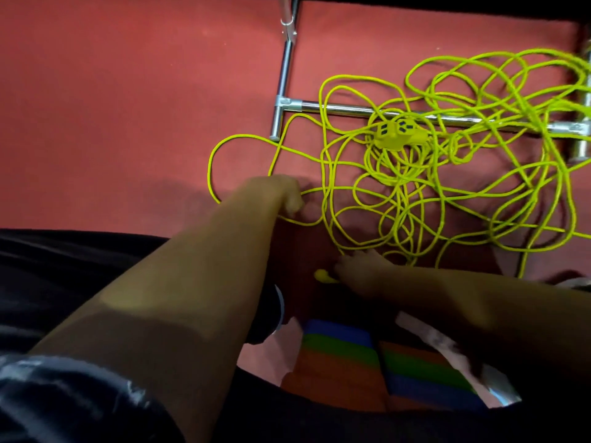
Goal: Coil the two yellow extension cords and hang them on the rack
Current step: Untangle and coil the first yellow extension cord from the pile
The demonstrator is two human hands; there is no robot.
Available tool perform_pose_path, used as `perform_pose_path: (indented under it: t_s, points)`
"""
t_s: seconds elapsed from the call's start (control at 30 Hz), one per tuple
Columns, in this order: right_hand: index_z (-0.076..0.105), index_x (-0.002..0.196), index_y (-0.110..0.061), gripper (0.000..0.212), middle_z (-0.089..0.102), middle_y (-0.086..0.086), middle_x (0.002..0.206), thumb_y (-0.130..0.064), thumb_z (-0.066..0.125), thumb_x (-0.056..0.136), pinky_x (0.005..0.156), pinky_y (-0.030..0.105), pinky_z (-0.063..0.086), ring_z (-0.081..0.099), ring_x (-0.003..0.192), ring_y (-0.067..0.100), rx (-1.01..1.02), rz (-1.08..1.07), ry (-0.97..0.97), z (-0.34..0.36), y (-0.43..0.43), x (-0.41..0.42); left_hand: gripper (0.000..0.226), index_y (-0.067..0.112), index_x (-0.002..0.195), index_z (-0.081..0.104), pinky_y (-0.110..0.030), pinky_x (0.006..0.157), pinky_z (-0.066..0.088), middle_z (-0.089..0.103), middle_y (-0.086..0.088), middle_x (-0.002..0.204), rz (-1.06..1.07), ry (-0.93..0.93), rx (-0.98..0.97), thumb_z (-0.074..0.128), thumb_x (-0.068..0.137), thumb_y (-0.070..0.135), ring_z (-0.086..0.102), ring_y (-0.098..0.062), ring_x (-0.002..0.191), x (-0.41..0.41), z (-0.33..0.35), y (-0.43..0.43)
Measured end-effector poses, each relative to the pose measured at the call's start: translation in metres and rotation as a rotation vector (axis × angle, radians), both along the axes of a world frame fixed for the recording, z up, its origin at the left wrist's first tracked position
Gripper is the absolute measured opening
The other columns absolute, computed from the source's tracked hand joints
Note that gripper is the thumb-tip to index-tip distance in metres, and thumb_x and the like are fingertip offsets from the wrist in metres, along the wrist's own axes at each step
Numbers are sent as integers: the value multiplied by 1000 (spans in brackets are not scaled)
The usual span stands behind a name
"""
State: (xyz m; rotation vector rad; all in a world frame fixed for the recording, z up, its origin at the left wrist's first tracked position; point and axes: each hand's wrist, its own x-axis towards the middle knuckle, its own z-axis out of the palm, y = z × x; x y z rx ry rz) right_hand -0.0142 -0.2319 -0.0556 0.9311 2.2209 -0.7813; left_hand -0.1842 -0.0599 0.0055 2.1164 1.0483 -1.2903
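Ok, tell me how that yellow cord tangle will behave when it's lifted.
Probably floppy: the yellow cords lie in loose, overlapping loops, so a lifted strand should sag and drag others along. They are likely to snag too, since some loops cross the rack's metal bar. The outlet block looks like the heaviest part and may swing.

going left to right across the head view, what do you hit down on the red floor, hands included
yellow cord loop -> left hand -> yellow plug -> right hand -> rack's right foot
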Motion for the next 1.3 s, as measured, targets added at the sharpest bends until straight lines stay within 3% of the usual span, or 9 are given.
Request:
perform_pose_path:
  t_s: [0.1,0.17,0.27,0.4,0.53,0.63,0.83,1.13,1.3]
  points:
    - [63,110,-21,14,71,12,112,-19,59,96,81,38,54,70,100,34,-174,-426,144,16,44,11,14,16,104,71,-24,68,54,71,-11,115,357,2,-120,57,102,15,66,-23,84,4,14,6]
    - [60,92,-22,11,70,8,85,-12,64,95,58,30,50,68,72,26,-241,-702,240,34,77,23,40,22,134,59,-14,45,48,66,-6,104,574,-155,-204,59,98,3,64,-11,71,12,29,5]
    - [65,97,-21,10,66,-2,75,-11,66,98,50,26,50,62,60,16,-406,-1031,368,70,118,48,80,35,150,43,-27,63,52,61,-6,112,689,-374,-294,71,81,6,66,-18,85,25,40,10]
    - [72,111,-13,13,68,3,85,-18,66,102,52,27,50,59,68,18,-411,-1107,452,122,148,83,72,33,141,54,-33,95,50,63,-7,128,601,-478,-200,88,77,29,60,-20,108,53,58,25]
    - [77,103,-19,9,69,-3,81,-20,68,101,53,24,49,59,60,9,-392,-1224,571,169,164,108,19,26,97,63,-30,71,44,62,0,89,539,-697,64,75,92,40,57,-20,87,78,93,39]
    - [73,102,-20,9,68,-10,73,-27,68,102,56,25,51,60,62,5,-311,-1267,658,204,172,124,16,23,89,61,-41,74,56,72,-11,87,608,-814,56,66,100,33,64,-19,76,93,124,52]
    - [71,111,-13,22,74,10,104,-30,74,98,84,38,51,66,92,21,-253,-1135,582,264,164,158,19,15,102,55,-37,66,57,69,-8,95,778,-1041,116,52,108,32,69,-20,77,105,210,79]
    - [68,116,-5,14,80,10,102,-5,59,105,82,37,53,69,81,20,131,-1189,885,374,184,169,39,15,111,61,-34,63,57,66,-8,99,786,-1091,377,44,107,49,61,-21,69,89,327,91]
    - [62,127,-3,23,81,4,108,-9,56,106,90,42,59,77,103,20,245,-1140,960,418,171,172,85,46,148,41,-38,94,49,62,-9,134,627,-1112,486,59,76,88,63,-25,118,102,360,80]
